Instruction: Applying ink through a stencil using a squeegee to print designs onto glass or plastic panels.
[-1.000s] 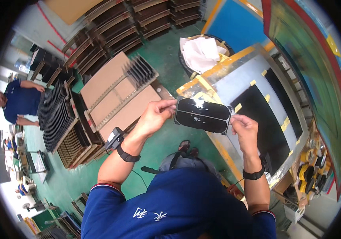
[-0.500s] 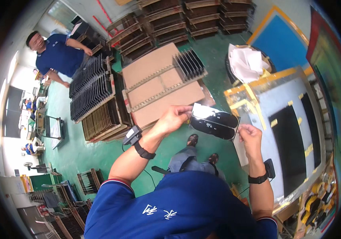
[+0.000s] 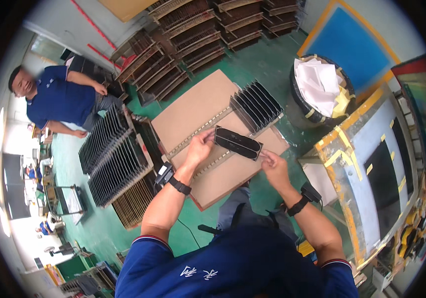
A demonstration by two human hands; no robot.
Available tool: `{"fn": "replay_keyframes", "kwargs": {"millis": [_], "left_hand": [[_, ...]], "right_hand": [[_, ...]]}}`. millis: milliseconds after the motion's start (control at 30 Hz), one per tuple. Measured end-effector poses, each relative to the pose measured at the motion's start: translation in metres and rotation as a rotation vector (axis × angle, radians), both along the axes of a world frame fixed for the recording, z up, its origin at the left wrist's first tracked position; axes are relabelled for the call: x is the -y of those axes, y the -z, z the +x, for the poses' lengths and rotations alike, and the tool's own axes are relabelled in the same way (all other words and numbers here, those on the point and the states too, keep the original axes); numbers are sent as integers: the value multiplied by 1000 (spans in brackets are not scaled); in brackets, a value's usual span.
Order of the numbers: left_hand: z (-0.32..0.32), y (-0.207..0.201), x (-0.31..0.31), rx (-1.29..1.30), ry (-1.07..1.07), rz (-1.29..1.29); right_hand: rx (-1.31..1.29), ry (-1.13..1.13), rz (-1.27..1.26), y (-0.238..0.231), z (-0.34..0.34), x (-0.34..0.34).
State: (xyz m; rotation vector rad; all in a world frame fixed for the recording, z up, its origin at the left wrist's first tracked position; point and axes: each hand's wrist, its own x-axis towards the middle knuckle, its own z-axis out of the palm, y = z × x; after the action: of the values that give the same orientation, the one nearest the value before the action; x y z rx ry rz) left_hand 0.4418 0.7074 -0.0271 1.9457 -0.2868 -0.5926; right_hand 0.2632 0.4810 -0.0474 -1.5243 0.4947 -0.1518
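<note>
A black glossy panel with two elongated rounded shapes [image 3: 238, 143] is stretched between my hands, tilted down to the right. My left hand [image 3: 202, 145] pinches its left end, and my right hand [image 3: 273, 165] grips the right end by the edge. Both hands hang over a brown board [image 3: 188, 111] that carries a slotted wooden rack [image 3: 218, 117]. At the right end of that rack several similar dark panels [image 3: 256, 105] stand upright in a row, just beyond the held one.
To the left, a rack full of upright dark panels [image 3: 108, 154] stands beside a person in a blue shirt [image 3: 59, 97]. A black bin with white paper [image 3: 317, 84] is at the far right. A taped screen frame [image 3: 344, 196] stands nearer, on the right. Stacked wooden racks [image 3: 188, 35] line the back.
My hands and the panel have moved left, over the brown board and closer to the racked panels. The panel no longer shows its bright reflection. My view has turned with my body.
</note>
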Motion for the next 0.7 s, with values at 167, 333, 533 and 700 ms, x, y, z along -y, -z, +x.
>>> {"fn": "replay_keyframes", "kwargs": {"millis": [167, 333, 533, 700], "left_hand": [[66, 24, 14, 75, 80, -22], [93, 48, 31, 73, 136, -226], [106, 65, 42, 49, 162, -258], [111, 70, 47, 18, 143, -311]], "right_hand": [[40, 56, -13, 24, 32, -19], [-1, 107, 12, 34, 41, -26], [-168, 119, 3, 41, 45, -30], [-130, 116, 46, 44, 49, -31]]}}
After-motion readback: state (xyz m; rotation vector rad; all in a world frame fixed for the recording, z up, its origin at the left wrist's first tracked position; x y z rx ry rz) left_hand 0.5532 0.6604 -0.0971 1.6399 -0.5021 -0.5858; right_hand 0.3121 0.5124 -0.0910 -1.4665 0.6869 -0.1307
